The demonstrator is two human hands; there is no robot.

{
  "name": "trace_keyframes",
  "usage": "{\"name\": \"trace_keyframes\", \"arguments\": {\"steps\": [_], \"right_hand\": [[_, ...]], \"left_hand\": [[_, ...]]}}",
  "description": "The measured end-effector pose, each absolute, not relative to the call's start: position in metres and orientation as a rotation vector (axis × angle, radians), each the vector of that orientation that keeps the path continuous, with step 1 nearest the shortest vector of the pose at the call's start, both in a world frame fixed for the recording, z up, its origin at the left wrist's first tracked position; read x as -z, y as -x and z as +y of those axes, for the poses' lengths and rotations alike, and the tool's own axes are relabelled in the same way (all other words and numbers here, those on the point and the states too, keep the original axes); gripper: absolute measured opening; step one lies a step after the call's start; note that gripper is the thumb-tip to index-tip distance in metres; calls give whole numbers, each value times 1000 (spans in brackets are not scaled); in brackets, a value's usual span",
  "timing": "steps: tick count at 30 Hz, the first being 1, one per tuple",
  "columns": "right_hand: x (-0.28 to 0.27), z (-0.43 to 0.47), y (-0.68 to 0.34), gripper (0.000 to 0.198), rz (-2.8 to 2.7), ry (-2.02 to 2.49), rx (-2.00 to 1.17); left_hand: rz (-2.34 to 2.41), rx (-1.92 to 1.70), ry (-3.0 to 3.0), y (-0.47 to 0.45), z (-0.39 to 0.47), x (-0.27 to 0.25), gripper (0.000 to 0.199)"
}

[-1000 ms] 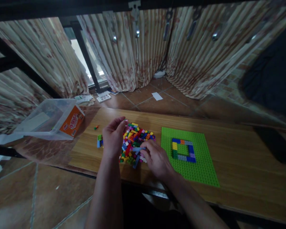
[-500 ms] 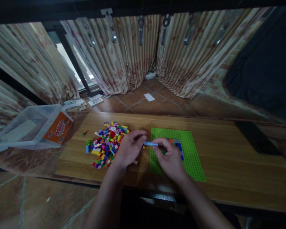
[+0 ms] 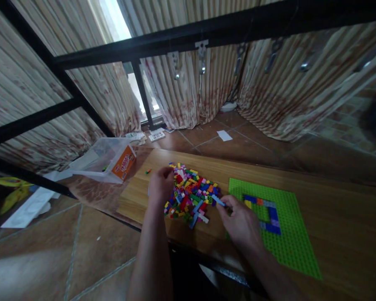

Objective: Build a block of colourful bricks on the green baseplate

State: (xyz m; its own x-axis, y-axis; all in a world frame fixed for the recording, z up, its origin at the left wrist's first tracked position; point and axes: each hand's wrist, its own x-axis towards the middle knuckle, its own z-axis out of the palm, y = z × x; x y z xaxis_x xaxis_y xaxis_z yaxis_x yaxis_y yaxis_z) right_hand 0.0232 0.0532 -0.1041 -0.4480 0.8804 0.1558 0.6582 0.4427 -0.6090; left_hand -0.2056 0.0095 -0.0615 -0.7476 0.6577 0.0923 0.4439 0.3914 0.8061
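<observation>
My right hand (image 3: 241,219) pinches a long light blue toy brick (image 3: 217,200) by one end, between the brick pile and the baseplate. At the left edge of the pile of mixed toy bricks (image 3: 184,190), my left hand (image 3: 161,184) has its fingers curled in; what they hold, if anything, is hidden. A sliver of blue shows just left of that hand. To the right lies a green studded baseplate (image 3: 296,234). On it, blue, grey, orange and yellow bricks form a rectangular outline (image 3: 274,215), its near left part hidden by my right hand.
The wooden table (image 3: 341,217) carries all of this. A small green and orange brick piece (image 3: 148,172) lies apart at the far left. Beyond the table's left end stands a clear plastic box (image 3: 103,167) with an orange label. A black metal frame (image 3: 175,39) with hooks crosses in front of the curtains.
My view has swung left. My left hand has left the light blue brick and moved to the pile's left side. My right hand keeps the brick, now off the baseplate beside the pile.
</observation>
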Motion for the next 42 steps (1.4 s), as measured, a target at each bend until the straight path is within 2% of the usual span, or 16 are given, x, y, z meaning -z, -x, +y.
{"name": "trace_keyframes", "arguments": {"steps": [4,10,16,26,35,38,42], "right_hand": [[105,43,-21,20,-2310,1269,-635],[107,39,-19,22,-2296,1101,-731],[107,46,-21,20,-2233,1044,-733],[100,48,-27,17,-2202,1020,-789],[95,55,-31,18,-2124,1033,-807],[92,57,-30,18,-1953,1061,-953],[89,64,-29,27,-1664,1059,-1215]], "left_hand": [[2512,-1016,-1025,219,-1,64,22],[2364,-917,-1396,190,8,61,25],[2536,-649,-1811,155,30,63,25],[2622,-331,-1722,138,35,60,24],[2619,-464,-1769,143,39,65,20],[2526,-665,-1822,142,37,62,19],[2155,-872,-1793,126,33,57,18]]}}
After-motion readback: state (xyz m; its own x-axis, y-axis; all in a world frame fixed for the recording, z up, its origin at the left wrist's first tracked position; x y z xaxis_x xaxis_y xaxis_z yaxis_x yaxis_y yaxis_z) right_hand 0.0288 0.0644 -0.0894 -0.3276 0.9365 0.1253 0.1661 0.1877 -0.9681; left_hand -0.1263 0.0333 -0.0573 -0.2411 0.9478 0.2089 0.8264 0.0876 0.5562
